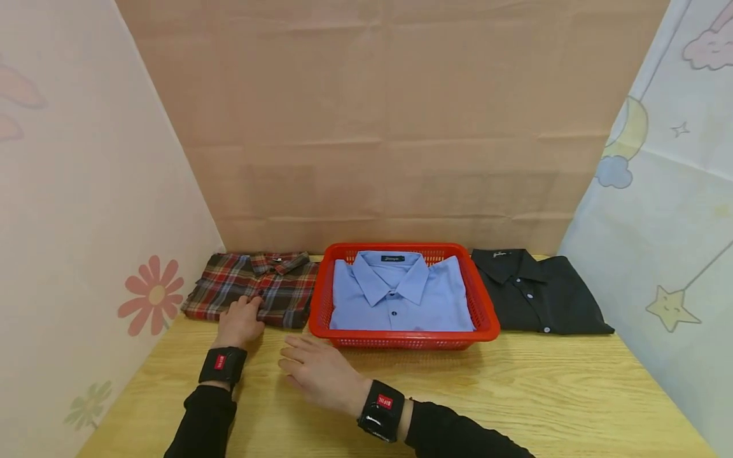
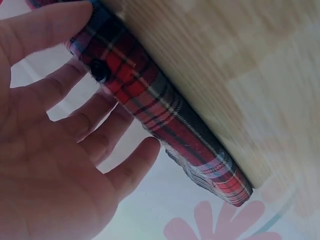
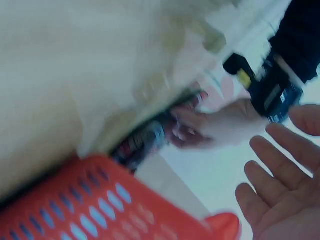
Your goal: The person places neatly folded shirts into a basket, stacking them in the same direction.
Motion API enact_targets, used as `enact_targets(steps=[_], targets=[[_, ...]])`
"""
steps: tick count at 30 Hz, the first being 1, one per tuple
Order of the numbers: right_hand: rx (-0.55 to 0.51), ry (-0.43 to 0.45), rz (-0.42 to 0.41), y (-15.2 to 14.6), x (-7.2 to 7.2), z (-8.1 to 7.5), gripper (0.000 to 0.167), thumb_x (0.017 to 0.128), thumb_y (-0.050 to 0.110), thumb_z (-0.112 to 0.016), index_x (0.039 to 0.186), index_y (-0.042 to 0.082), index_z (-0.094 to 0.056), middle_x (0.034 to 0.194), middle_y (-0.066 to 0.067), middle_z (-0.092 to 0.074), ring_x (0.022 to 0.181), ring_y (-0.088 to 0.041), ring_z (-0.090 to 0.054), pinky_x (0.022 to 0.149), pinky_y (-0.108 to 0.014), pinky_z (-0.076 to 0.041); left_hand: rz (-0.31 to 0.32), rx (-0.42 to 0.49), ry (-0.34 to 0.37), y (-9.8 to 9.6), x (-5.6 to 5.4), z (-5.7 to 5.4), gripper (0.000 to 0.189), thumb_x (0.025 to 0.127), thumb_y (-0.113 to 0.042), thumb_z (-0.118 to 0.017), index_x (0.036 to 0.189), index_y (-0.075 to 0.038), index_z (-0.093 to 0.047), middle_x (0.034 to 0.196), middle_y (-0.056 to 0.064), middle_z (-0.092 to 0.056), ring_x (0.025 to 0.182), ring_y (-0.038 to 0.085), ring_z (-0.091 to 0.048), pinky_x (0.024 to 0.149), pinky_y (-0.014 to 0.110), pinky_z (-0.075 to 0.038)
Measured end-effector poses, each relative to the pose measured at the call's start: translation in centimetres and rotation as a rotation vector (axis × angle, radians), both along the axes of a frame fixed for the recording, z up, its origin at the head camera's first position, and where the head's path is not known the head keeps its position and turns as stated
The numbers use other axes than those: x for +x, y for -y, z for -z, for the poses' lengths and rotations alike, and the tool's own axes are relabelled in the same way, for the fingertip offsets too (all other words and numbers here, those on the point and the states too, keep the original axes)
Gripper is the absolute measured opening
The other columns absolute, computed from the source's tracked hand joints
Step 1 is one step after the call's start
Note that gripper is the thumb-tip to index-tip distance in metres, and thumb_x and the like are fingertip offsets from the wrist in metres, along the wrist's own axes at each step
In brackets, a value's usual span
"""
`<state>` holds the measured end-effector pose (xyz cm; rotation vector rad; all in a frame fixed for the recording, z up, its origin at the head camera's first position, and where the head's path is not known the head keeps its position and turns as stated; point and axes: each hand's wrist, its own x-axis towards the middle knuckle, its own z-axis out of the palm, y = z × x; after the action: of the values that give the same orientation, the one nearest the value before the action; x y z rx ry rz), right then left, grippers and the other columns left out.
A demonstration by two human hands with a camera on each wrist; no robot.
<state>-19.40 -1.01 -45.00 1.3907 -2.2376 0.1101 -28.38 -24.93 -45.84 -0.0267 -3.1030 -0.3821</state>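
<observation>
A folded plaid shirt (image 1: 286, 298) in red, dark and cream lies at the left. My left hand (image 1: 240, 322) is at its front edge, the fingers over the top of the cloth. In the left wrist view the fingers (image 2: 85, 115) look loosely spread and the thumb lies near the shirt's edge; a dark button shows on the plaid shirt (image 2: 165, 115). My right hand (image 1: 323, 372) is in front of the red basket (image 1: 401, 342), fingers extended and holding nothing. A folded light blue shirt (image 1: 366, 315) lies inside the basket, collar at the back.
A folded black shirt (image 1: 550, 299) lies right of the basket. Everything stands on a wood-grain table (image 1: 544, 394). Brown paper (image 1: 378, 127) covers the back wall, and patterned white walls (image 1: 86, 191) close off both sides.
</observation>
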Motion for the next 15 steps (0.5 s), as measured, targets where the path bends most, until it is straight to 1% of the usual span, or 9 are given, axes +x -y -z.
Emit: enact_targets(steps=[2,4,8,10,12,13,14,15], targets=[[0.005,0.025,-0.012,0.4,0.1,0.4,0.024,0.094,0.027,-0.066,0.116,0.018,-0.071,0.123,0.002,-0.068,0.130,-0.015,-0.054,0.109,-0.030,-0.042,0.003,0.011,0.014,0.1,0.1,-0.1,0.048,0.080,-0.010,-0.063,0.126,0.001,-0.056,0.123,0.029,-0.051,0.116,0.050,-0.046,0.090,0.069,-0.037],[0.011,0.079,-0.007,0.8,0.1,0.9,0.021,0.095,0.026,-0.065,0.113,0.018,-0.072,0.123,0.001,-0.068,0.128,-0.016,-0.056,0.108,-0.028,-0.043,0.006,0.021,0.033,0.2,0.2,-0.3,0.046,0.079,-0.010,-0.063,0.124,-0.001,-0.057,0.120,0.027,-0.052,0.114,0.049,-0.046,0.089,0.068,-0.036],[0.018,0.204,0.039,1.2,-0.2,1.4,0.020,0.095,0.026,-0.064,0.111,0.015,-0.071,0.122,-0.002,-0.067,0.125,-0.018,-0.058,0.104,-0.026,-0.046,0.010,0.046,0.083,0.3,0.5,-1.0,0.038,0.083,-0.010,-0.062,0.120,-0.003,-0.060,0.115,0.024,-0.053,0.112,0.047,-0.045,0.088,0.068,-0.035],[0.020,0.262,0.070,1.3,-0.5,1.5,0.021,0.095,0.026,-0.064,0.110,0.014,-0.070,0.120,-0.003,-0.065,0.118,-0.017,-0.061,0.097,-0.024,-0.051,0.014,0.056,0.105,0.3,0.6,-1.2,0.032,0.087,-0.008,-0.059,0.118,-0.005,-0.062,0.114,0.023,-0.054,0.112,0.048,-0.046,0.088,0.067,-0.035],[0.021,0.328,0.101,1.4,-0.8,1.5,0.025,0.095,0.027,-0.064,0.113,0.010,-0.069,0.123,-0.006,-0.063,0.111,-0.015,-0.063,0.088,-0.022,-0.054,0.021,0.069,0.118,0.3,0.6,-1.5,0.026,0.090,-0.007,-0.055,0.115,-0.006,-0.064,0.114,0.022,-0.056,0.112,0.048,-0.047,0.089,0.068,-0.035],[0.024,0.364,0.119,1.4,-1.0,1.5,0.028,0.095,0.027,-0.063,0.116,0.008,-0.068,0.126,-0.008,-0.062,0.113,-0.017,-0.062,0.088,-0.024,-0.054,0.022,0.076,0.121,0.4,0.6,-1.5,0.026,0.091,-0.006,-0.053,0.114,-0.006,-0.065,0.114,0.021,-0.057,0.112,0.048,-0.048,0.089,0.067,-0.035],[0.028,0.404,0.138,1.4,-1.2,1.5,0.027,0.096,0.027,-0.062,0.112,0.007,-0.069,0.131,-0.012,-0.059,0.116,-0.019,-0.061,0.089,-0.025,-0.054,0.022,0.087,0.115,0.5,0.5,-1.6,0.026,0.092,-0.005,-0.051,0.114,-0.006,-0.065,0.115,0.021,-0.059,0.111,0.047,-0.050,0.089,0.067,-0.035],[0.030,0.458,0.165,1.5,-1.3,1.5,0.033,0.097,0.029,-0.061,0.118,0.005,-0.067,0.137,-0.015,-0.055,0.119,-0.021,-0.059,0.091,-0.029,-0.054,0.017,0.103,0.111,0.6,0.5,-1.6,0.027,0.094,-0.005,-0.048,0.115,-0.006,-0.065,0.112,0.020,-0.061,0.105,0.045,-0.053,0.088,0.066,-0.036]])
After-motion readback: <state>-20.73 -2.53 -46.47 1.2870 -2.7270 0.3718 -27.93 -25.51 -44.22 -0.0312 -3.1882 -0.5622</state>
